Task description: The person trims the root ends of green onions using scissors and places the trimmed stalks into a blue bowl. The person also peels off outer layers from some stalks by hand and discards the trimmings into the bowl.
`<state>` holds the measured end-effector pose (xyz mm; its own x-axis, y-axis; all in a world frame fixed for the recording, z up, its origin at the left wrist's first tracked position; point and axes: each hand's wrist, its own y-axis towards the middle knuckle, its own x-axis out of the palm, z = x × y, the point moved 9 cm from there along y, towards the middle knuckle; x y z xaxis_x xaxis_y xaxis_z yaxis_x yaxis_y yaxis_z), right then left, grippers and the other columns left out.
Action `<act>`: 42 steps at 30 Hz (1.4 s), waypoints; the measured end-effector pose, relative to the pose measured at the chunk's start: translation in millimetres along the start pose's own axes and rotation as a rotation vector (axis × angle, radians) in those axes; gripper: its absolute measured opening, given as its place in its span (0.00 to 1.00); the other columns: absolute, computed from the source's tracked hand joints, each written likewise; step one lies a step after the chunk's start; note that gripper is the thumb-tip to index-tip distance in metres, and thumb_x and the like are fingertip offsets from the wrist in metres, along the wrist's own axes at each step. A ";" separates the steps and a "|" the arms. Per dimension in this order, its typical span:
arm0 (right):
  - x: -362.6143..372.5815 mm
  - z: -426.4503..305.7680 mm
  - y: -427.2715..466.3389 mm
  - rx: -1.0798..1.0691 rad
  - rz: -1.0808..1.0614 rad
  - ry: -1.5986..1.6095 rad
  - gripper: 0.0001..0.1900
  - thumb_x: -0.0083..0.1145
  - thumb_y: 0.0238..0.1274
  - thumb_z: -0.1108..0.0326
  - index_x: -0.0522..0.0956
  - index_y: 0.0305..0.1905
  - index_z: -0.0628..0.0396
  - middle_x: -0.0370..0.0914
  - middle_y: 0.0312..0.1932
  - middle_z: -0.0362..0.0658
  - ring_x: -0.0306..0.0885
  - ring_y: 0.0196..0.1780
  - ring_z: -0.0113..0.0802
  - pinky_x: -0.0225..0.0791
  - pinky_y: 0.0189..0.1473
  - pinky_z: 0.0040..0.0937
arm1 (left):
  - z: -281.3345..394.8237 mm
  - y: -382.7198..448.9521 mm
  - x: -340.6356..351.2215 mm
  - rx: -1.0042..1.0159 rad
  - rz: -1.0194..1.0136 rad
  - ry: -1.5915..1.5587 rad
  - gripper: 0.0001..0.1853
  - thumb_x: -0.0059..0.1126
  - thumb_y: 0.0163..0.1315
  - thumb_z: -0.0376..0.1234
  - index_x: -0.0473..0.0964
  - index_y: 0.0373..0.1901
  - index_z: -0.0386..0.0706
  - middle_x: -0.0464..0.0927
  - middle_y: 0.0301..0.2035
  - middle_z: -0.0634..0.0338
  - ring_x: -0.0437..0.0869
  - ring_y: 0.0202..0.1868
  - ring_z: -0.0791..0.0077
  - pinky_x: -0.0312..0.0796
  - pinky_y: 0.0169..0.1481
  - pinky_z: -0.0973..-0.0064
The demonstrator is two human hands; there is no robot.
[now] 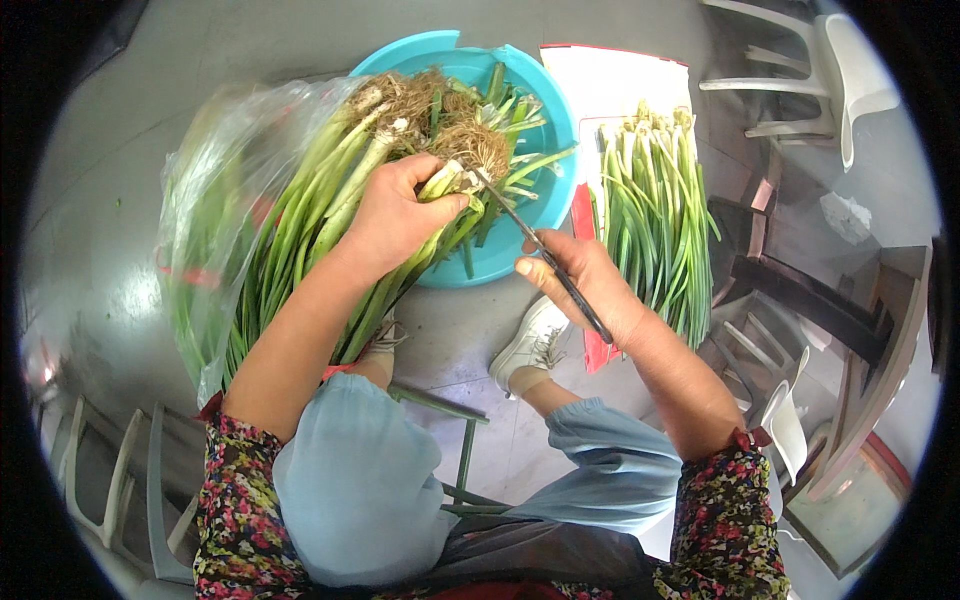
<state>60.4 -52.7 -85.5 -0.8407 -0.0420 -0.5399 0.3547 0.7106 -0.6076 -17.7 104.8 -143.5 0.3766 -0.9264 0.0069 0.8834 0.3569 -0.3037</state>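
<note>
My left hand [397, 210] grips a green garlic stalk [444, 180] near its white base, the fingers and thumb closed around it. The stalk's tangled roots [480, 146] hang over the teal plastic basin [551, 90]. In my right hand [581, 274] is a dark-handled knife [510, 210], whose narrow blade points up and left. Its tip meets the stalk between the white base and the roots; whether it has cut in, I cannot tell. A large bunch of unpeeled stalks [300, 217] lies left of and beneath my left hand, partly inside a clear plastic bag [217, 157].
Trimmed green stalks [656, 225] lie in a row on a white and red sack [615, 75] right of the basin. Leaf scraps [525, 120] and roots are in the basin. White plastic chairs [810, 82] and a wooden table [877, 360] stand at the right; more chairs [112, 480] are lower left.
</note>
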 end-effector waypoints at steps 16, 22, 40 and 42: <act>20.5 40.0 -19.9 0.035 -0.058 0.358 0.24 0.55 0.65 0.61 0.62 0.61 0.58 0.66 0.31 0.39 0.65 0.36 0.26 0.63 0.42 0.24 | 1.5 -17.9 -8.2 -0.011 0.166 -0.044 0.20 0.57 0.62 0.39 0.73 0.46 0.31 0.78 0.38 0.50 0.79 0.39 0.64 0.72 0.45 0.70; 10.1 36.0 -9.5 0.029 -0.123 0.383 0.33 0.57 0.61 0.44 0.63 0.61 0.57 0.66 0.29 0.40 0.64 0.34 0.27 0.63 0.38 0.27 | 22.7 13.4 -7.6 0.155 0.224 0.691 0.14 0.60 0.56 0.38 0.75 0.35 0.36 0.78 0.33 0.50 0.81 0.36 0.56 0.73 0.41 0.63; -9.6 -12.6 12.8 0.116 -0.226 0.235 0.30 0.48 0.63 0.37 0.74 0.44 0.58 0.64 0.22 0.33 0.60 0.23 0.19 0.57 0.23 0.20 | 5.6 -0.6 -8.4 0.212 0.237 0.114 0.14 0.61 0.56 0.31 0.76 0.41 0.33 0.80 0.37 0.46 0.82 0.38 0.55 0.73 0.44 0.69; -12.7 -12.2 14.8 0.080 -0.190 0.163 0.27 0.49 0.64 0.40 0.74 0.42 0.58 0.63 0.21 0.33 0.60 0.23 0.19 0.56 0.23 0.20 | 9.0 -0.8 -6.6 0.252 0.242 0.165 0.14 0.61 0.55 0.31 0.76 0.41 0.33 0.80 0.38 0.47 0.82 0.39 0.55 0.73 0.45 0.69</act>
<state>71.3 -33.1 -80.6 -0.9479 -0.0512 -0.3144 0.2097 0.6427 -0.7369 -18.4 111.8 -134.7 0.5507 -0.8113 -0.1965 0.8231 0.5669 -0.0340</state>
